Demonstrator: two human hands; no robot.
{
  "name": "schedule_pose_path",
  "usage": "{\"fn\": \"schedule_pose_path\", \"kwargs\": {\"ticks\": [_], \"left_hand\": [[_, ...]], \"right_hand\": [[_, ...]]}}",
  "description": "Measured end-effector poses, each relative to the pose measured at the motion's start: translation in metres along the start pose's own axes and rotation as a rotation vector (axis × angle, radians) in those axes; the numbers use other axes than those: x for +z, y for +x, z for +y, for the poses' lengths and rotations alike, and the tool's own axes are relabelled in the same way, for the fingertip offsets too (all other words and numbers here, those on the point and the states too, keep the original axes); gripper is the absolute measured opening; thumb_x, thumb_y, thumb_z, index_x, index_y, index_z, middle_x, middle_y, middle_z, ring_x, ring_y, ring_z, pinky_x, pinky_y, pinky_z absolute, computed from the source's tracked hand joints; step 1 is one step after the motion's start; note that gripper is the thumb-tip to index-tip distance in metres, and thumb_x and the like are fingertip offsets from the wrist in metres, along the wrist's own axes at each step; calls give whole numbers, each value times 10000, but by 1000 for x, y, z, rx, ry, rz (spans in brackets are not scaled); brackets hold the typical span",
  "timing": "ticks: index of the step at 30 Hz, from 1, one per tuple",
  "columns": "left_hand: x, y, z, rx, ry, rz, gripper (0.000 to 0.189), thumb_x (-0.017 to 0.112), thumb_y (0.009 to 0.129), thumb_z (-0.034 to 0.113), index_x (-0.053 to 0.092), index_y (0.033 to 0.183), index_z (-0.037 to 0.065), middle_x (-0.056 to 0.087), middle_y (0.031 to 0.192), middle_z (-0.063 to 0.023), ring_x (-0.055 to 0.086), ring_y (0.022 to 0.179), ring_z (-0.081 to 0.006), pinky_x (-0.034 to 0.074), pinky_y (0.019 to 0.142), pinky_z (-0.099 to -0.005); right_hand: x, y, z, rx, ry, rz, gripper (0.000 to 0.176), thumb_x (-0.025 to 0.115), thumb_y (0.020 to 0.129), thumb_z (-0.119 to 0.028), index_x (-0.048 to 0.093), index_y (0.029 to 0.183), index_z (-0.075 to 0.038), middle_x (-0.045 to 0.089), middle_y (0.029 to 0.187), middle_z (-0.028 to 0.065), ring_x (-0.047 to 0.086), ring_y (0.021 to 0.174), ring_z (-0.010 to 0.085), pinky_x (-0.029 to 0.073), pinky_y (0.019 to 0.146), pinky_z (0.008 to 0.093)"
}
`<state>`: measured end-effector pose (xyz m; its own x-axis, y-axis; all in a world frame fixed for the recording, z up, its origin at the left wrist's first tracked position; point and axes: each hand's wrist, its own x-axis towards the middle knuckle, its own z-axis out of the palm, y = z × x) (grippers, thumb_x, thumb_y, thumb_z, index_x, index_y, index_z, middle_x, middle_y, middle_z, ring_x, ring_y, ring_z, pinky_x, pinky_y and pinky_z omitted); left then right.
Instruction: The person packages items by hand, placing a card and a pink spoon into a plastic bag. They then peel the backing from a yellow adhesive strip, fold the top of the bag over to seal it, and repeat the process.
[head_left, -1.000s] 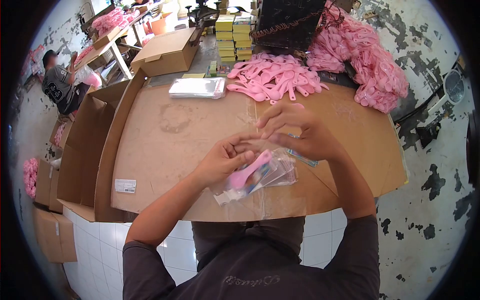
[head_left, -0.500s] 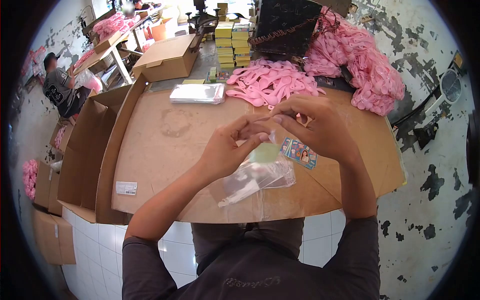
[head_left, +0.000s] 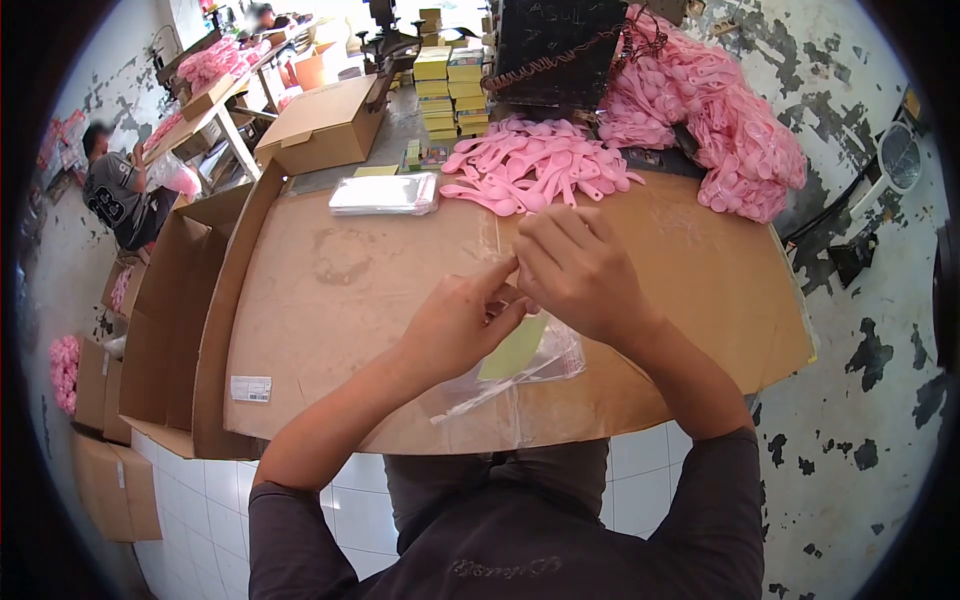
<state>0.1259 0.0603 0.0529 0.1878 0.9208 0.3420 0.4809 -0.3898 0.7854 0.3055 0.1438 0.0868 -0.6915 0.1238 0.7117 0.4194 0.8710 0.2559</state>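
Note:
My left hand and my right hand meet above the middle of the cardboard-covered table. Both have closed fingers, their tips pressed together; what lies between them is too small to make out. Just below the fingertips a pale green card slants down, partly hidden by my left hand. Clear plastic bags lie flat under and beside the card. Beyond my hands is a loose heap of pink spoons. To its left sits a stack of clear wrappers.
An open cardboard box stands along the left edge. At the back are a closed carton, stacked yellow-edged cards and a dark board. Bagged pink spoons fill the back right. A person sits far left.
My right hand has moved left and turned, its fingers now closed against my left hand. The green card hangs lower and more tilted. The picture cards beside it are out of sight.

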Motion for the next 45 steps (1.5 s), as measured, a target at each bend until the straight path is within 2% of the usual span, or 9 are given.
{"fn": "schedule_pose_path", "kwargs": {"ticks": [4, 8, 10, 13, 17, 23, 25, 29, 45], "left_hand": [[-8, -2, 6, -92, -12, -85, 458, 670, 977, 67, 535, 1398, -48, 772, 1021, -169, 752, 958, -181, 587, 854, -304], [-15, -6, -29, -200, -451, -6, 399, 647, 1011, 100, 565, 1382, -23, 764, 1083, -170, 735, 1012, -174, 582, 876, -287], [-23, -5, -33, -202, -536, 4, 353, 629, 1028, 108, 587, 1343, -46, 744, 1152, -170, 723, 1034, -172, 579, 884, -291], [-18, -6, -50, -214, -603, 62, 293, 639, 1023, 113, 630, 1252, -69, 732, 1183, -176, 724, 1017, -172, 582, 881, -301], [-16, -5, -56, -212, -616, 65, 218, 640, 1024, 121, 674, 1127, -69, 737, 1155, -164, 725, 993, -173, 588, 866, -308], [-4, -8, -50, -228, -604, 119, 180, 642, 1018, 96, 680, 1110, -54, 751, 1044, -137, 725, 991, -183, 600, 853, -314], [0, -11, -48, -218, -630, 149, 177, 644, 1015, 85, 677, 1122, -52, 751, 1037, -136, 723, 995, -187, 602, 855, -314], [1, -13, -49, -198, -669, 162, 190, 648, 1013, 80, 669, 1150, -49, 748, 1058, -133, 719, 998, -183, 604, 862, -313], [8, -14, -51, -232, -715, 198, 210, 636, 1018, 86, 678, 1175, -48, 740, 1101, -133, 719, 995, -174, 620, 851, -327]], "right_hand": [[6, -13, 34, 285, 257, 2, 106, 659, 847, -121, 603, 918, -65, 578, 917, 70, 598, 911, 208, 458, 804, 360], [-47, -56, 97, 863, 1338, -333, 115, 570, 998, -136, 566, 954, -30, 543, 734, 11, 584, 741, 131, 463, 655, 333], [-41, -108, 158, 877, 1663, -192, 125, 577, 963, -76, 586, 1077, -26, 586, 717, 66, 616, 700, 242, 490, 651, 369], [-12, -195, 228, 701, -63, -305, 224, 582, 933, -47, 619, 1153, -31, 664, 833, 158, 647, 794, 368, 519, 713, 410], [-25, -184, 197, 585, -402, -128, 243, 575, 914, -37, 677, 1132, -8, 689, 1003, 216, 644, 929, 439, 527, 805, 444], [-9, -72, 70, 798, 689, -393, 311, 669, 954, -125, 673, 1255, -43, 724, 1081, 72, 648, 904, 133, 518, 801, 305], [10, -52, 25, 543, 1031, -237, 355, 734, 933, -165, 661, 1241, -5, 720, 998, 70, 664, 843, 128, 535, 749, 286], [36, -45, -2, 696, 1307, -295, 311, 739, 932, -89, 638, 1201, 31, 653, 917, 22, 645, 849, 83, 528, 726, 250], [38, -59, 1, 977, 1481, -187, 209, 696, 971, -65, 693, 1156, 32, 715, 1046, 48, 674, 953, 101, 562, 850, 261]]}}
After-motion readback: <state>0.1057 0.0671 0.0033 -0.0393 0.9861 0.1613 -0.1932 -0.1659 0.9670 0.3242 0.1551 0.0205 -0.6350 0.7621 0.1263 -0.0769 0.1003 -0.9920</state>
